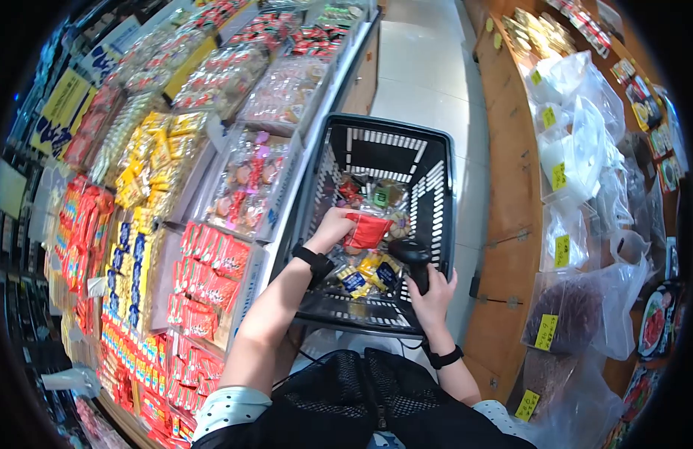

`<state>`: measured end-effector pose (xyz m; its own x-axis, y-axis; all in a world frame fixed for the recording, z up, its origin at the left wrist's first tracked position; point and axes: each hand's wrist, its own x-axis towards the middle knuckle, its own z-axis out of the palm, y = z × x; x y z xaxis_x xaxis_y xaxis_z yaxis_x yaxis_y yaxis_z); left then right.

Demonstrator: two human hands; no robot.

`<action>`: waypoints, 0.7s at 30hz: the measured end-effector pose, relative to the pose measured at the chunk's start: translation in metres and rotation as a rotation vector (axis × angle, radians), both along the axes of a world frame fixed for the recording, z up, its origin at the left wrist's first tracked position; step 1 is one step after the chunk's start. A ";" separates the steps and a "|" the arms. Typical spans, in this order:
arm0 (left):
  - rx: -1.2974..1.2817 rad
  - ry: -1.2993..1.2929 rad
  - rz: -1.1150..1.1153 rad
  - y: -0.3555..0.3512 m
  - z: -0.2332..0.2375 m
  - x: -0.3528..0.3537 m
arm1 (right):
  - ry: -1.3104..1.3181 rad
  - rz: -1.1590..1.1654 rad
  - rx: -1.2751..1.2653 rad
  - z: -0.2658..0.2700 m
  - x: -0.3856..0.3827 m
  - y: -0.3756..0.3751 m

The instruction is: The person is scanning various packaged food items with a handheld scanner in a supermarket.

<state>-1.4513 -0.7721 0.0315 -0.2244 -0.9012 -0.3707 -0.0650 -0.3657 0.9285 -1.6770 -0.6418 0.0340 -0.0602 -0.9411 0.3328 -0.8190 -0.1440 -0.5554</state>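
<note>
A black plastic shopping basket [448, 161] with slotted walls stands in front of me. Inside its left half, my left hand [333, 230] grips a red packet [367, 232] between fingers and thumb. My right hand [434, 296] is wrapped around the handle of a black handheld scanner [411, 252], its head over the basket's right side and near the red packet. Below them, yellow and blue snack packets [369, 274] lie on the basket floor. Clear-wrapped snacks [391, 193], one with a green label, lie farther back in it. The red packet hides part of the contents.
To the left, tiered bins hold red-wrapped snacks [208, 273], yellow packets [153, 161] and clear bags [286, 90]. A wooden cabinet [507, 224] on the right carries plastic-bagged goods [571, 314] with yellow price tags. A tiled aisle [425, 67] runs between them.
</note>
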 end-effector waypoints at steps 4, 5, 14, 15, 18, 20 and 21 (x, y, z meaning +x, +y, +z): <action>-0.031 -0.144 0.152 0.019 0.024 0.037 | 0.037 -0.036 -0.035 -0.003 0.003 0.004; -0.076 -0.175 0.153 0.032 0.039 0.051 | 0.040 -0.054 -0.029 -0.003 0.004 0.006; -0.521 -0.408 0.185 0.198 0.130 0.210 | 0.012 -0.151 0.076 -0.002 0.005 0.015; -0.504 -0.540 0.247 0.216 0.126 0.226 | 0.016 -0.171 0.089 -0.001 0.006 0.015; -0.400 -0.808 0.385 0.266 0.089 0.270 | 0.020 -0.189 0.119 -0.002 0.006 0.017; -0.327 -0.753 0.441 0.293 0.061 0.291 | 0.022 -0.189 0.134 -0.004 0.006 0.017; -0.271 -0.679 0.494 0.308 0.048 0.297 | 0.017 -0.212 0.159 -0.004 0.005 0.019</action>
<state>-1.1543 -0.4643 0.0794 0.4055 -0.9131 -0.0418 -0.5270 -0.2709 0.8055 -1.6717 -0.6226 0.0297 -0.2576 -0.9484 0.1847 -0.8308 0.1198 -0.5435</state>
